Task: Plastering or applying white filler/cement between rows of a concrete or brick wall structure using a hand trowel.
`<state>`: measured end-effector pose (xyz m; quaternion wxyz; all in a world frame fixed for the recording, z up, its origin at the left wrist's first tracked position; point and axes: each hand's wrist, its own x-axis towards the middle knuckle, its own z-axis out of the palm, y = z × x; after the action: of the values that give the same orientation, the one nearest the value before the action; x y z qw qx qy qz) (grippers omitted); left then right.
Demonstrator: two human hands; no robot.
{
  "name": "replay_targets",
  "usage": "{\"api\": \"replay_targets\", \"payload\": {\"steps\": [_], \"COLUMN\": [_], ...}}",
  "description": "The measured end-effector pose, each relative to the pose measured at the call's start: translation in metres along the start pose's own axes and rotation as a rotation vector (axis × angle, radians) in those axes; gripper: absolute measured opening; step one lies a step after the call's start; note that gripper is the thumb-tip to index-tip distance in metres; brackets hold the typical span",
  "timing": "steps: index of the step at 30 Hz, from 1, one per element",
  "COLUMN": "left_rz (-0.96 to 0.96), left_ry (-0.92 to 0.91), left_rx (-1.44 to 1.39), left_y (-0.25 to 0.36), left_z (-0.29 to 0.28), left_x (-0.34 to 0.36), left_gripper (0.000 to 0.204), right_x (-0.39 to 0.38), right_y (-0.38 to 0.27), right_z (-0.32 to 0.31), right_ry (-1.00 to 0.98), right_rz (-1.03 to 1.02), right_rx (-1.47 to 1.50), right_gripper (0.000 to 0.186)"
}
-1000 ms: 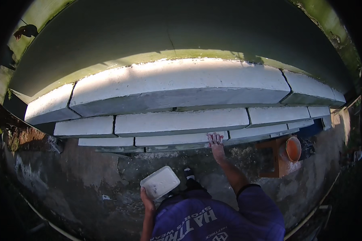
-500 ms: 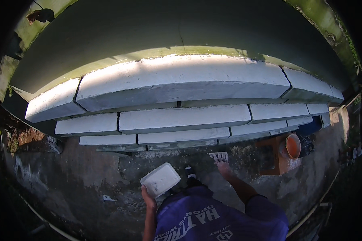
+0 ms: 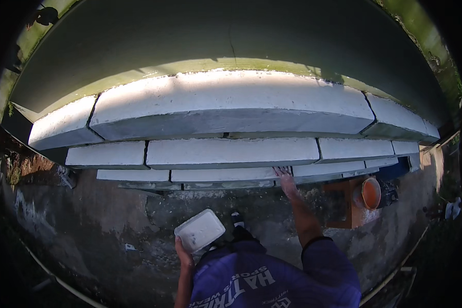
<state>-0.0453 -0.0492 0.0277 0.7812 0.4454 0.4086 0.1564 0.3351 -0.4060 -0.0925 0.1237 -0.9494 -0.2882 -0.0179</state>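
Observation:
My left hand (image 3: 184,252) grips the lower-left edge of a white rectangular tray (image 3: 202,229). Pale, paste-like material with grey marks lies in it. My right hand (image 3: 286,180) reaches forward to the third step-like row of white blocks (image 3: 231,175), beside a dark upright joint. Its fingers bend over a flat pale scraper, which they mostly hide against the blocks. The hand's skin is smeared white.
Longer white blocks (image 3: 231,105) form stepped rows above, below a dark green-grey wall (image 3: 190,36). An orange bucket (image 3: 370,194) stands at the right by an orange-brown box (image 3: 340,205). My shoe (image 3: 236,219) is on the stained concrete floor (image 3: 118,215).
My right hand has moved up and forward from over the floor to the third row of blocks. The left hand and tray have shifted slightly left in the picture.

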Motion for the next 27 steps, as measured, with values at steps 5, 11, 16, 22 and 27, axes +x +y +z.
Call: {"api": "replay_targets", "payload": {"steps": [5,11,16,22,27], "left_rz": [-0.008,0.007,0.02,0.038,0.023], "left_ry": [0.017,0.013,0.041,0.063,0.047], "left_rx": [0.06,0.073,0.0,0.013,0.034], "left_y": [0.002,-0.004,-0.011,-0.01,-0.006], "left_z": [0.006,0.005,0.001,0.003,0.012], "left_x": [-0.003,0.003,0.01,0.011,0.007], "left_gripper": [0.056,0.056,0.052,0.054,0.053], "right_x": [-0.001,-0.031,-0.061,-0.06,-0.003], "right_y": [-0.013,-0.012,-0.017,-0.055,-0.047], "right_z": [-0.002,-0.025,-0.038,-0.08,-0.053], "right_ry": [0.099,0.067,-0.001,0.101,0.14], "right_rz": [0.084,0.167,0.147,-0.062,-0.065], "right_rx": [0.239,0.291,0.207,0.161,-0.272], "right_gripper": [0.062,0.061,0.063,0.059,0.053]}}
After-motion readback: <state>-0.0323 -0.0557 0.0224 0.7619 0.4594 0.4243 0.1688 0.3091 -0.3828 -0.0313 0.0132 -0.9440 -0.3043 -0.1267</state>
